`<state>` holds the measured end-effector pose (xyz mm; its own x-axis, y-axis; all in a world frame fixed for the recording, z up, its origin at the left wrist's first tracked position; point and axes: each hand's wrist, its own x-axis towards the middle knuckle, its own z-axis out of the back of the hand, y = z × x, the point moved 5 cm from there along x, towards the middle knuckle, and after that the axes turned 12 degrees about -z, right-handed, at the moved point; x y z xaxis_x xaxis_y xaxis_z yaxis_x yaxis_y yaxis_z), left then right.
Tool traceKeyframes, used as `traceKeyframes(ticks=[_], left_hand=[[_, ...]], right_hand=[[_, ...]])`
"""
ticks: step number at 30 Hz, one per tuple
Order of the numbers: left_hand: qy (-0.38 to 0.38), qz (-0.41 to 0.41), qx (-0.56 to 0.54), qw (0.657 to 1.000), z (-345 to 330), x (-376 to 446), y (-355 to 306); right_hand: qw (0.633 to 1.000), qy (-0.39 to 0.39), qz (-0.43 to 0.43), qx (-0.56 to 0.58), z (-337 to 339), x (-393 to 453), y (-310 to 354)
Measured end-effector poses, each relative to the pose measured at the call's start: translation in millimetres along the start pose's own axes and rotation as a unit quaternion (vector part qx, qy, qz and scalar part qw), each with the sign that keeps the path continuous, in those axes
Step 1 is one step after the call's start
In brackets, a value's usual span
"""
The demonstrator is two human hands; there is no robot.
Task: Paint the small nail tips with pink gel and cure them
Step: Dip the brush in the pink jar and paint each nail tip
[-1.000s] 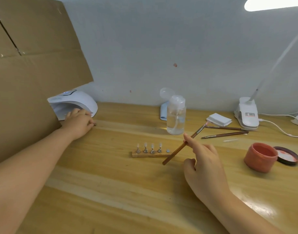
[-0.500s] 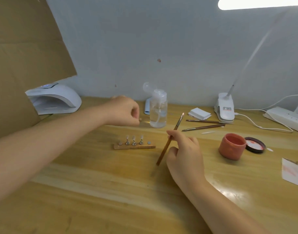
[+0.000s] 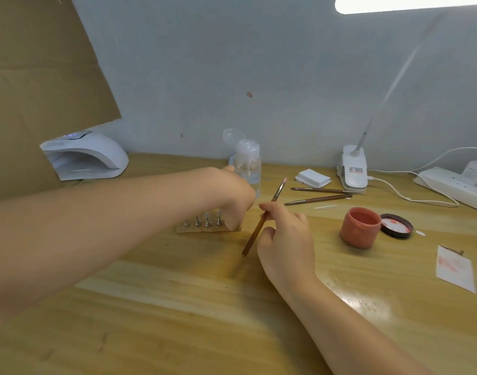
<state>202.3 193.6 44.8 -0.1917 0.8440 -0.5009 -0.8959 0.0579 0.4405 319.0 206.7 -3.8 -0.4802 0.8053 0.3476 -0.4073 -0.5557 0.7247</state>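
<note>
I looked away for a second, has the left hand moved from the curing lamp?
Yes. The left hand has left the white curing lamp and crossed rightward to the wooden nail stand, now beside the clear bottle.

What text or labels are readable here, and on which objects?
None can be read.
Clip lamp base: red-and-dark printed label, too blurred.
Plug adapter on the power strip: small print, too blurred.
Nail lamp: blue lit display on top, no digits legible.

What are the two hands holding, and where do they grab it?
The right hand pinches the brush around the middle of its handle. The left hand reaches down at the nail-tip stand; its fingers are hidden, so cannot tell.
</note>
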Motion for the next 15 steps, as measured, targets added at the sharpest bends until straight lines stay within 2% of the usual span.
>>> traceKeyframes(ticks=[5,7,10,13,15], left_hand=[[-0.004,0.004,-0.039,0.999,-2.9,0.3,1.3],[-0.021,0.001,-0.098,0.995,-2.6,-7.9,8.0],[-0.076,0.028,-0.242,0.967,-11.3,-33.4,43.0],[-0.047,0.077,-0.295,0.951,-54.2,-58.7,74.3],[-0.04,0.082,-0.354,0.931,-88.0,-62.8,76.7]], right_hand=[[1.0,0.004,-0.003,-0.001,-0.2,0.3,0.6],[1.0,0.006,-0.006,-0.003,0.1,0.3,0.0],[1.0,0.011,-0.008,-0.004,0.1,0.7,0.0],[1.0,0.019,-0.011,0.003,-0.8,0.1,1.1],[1.0,0.023,-0.006,-0.002,-1.5,-0.5,2.5]])
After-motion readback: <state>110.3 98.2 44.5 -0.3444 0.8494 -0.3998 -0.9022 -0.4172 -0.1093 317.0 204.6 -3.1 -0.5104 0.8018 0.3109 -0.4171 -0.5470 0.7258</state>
